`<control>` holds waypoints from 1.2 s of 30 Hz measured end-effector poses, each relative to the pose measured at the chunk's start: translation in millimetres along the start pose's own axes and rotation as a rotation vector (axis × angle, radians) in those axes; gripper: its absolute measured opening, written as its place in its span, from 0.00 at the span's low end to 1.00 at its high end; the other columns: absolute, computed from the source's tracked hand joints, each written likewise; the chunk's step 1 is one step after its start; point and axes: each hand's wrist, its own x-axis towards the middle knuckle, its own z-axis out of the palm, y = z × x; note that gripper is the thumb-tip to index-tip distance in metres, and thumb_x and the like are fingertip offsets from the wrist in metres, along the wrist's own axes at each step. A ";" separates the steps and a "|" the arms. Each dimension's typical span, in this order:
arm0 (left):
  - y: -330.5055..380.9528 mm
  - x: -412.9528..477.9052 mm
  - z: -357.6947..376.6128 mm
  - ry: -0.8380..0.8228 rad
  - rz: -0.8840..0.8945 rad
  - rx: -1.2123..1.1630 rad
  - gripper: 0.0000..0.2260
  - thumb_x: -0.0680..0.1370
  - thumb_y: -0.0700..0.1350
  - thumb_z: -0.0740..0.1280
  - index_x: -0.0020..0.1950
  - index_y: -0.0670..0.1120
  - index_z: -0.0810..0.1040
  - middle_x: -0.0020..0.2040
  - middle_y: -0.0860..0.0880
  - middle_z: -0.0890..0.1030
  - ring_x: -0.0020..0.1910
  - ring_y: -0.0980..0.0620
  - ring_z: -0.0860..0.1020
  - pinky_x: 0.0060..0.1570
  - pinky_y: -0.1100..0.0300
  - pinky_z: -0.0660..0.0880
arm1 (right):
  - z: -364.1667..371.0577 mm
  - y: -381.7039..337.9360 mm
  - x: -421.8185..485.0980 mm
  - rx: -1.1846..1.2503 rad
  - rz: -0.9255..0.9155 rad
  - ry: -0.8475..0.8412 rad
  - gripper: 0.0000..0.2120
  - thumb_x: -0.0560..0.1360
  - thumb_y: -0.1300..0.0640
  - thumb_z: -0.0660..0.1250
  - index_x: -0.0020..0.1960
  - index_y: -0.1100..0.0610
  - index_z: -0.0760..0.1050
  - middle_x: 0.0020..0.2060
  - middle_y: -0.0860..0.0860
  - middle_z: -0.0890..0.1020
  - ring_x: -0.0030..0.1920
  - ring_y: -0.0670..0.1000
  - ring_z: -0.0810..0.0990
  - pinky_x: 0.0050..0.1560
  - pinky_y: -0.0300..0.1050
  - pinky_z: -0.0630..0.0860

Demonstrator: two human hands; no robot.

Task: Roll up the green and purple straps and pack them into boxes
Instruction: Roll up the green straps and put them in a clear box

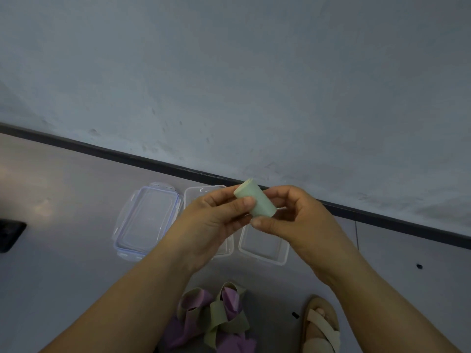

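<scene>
A rolled-up green strap is held in the air above the boxes. My left hand pinches its left end with thumb and fingers. My right hand grips its right end, thumb underneath. Two clear plastic boxes sit on the floor below the hands: one mostly hidden behind my left hand, the other to its right. A tangled pile of green and purple straps lies on the floor close to me.
A clear lid with blue clips lies left of the boxes. A wall with a dark skirting runs behind them. A dark object sits at the left edge. A sandalled foot is at the bottom right.
</scene>
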 end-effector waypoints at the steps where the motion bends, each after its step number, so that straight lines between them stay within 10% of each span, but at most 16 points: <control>1: 1.6 -0.2 -0.5 -0.004 -0.001 0.033 0.15 0.65 0.39 0.69 0.51 0.41 0.80 0.47 0.44 0.84 0.47 0.49 0.83 0.48 0.59 0.80 | -0.6 -0.6 0.3 -0.166 -0.052 0.013 0.21 0.63 0.53 0.76 0.50 0.41 0.71 0.46 0.38 0.78 0.46 0.39 0.78 0.44 0.35 0.77; 8: 8.6 -0.3 -10.1 -0.048 -0.170 0.138 0.17 0.63 0.38 0.70 0.52 0.39 0.80 0.45 0.43 0.84 0.44 0.48 0.84 0.44 0.58 0.81 | -7.8 1.2 0.6 -0.628 -0.306 -0.154 0.39 0.62 0.45 0.76 0.60 0.27 0.52 0.55 0.24 0.62 0.51 0.34 0.70 0.42 0.28 0.70; 28: 6.1 -3.6 -6.4 -0.105 -0.269 0.179 0.15 0.62 0.37 0.70 0.49 0.39 0.80 0.43 0.42 0.84 0.41 0.48 0.84 0.43 0.57 0.82 | -18.1 -0.8 -1.5 -0.693 -0.446 -0.135 0.28 0.59 0.38 0.73 0.57 0.38 0.71 0.47 0.37 0.76 0.44 0.44 0.75 0.41 0.38 0.74; 36: 3.8 -2.4 -7.1 -0.060 -0.236 0.196 0.16 0.62 0.39 0.71 0.49 0.39 0.80 0.44 0.43 0.85 0.41 0.49 0.84 0.43 0.57 0.82 | -11.3 8.1 -0.3 -0.745 -0.472 -0.181 0.33 0.62 0.38 0.72 0.62 0.36 0.62 0.51 0.31 0.68 0.49 0.36 0.71 0.44 0.29 0.68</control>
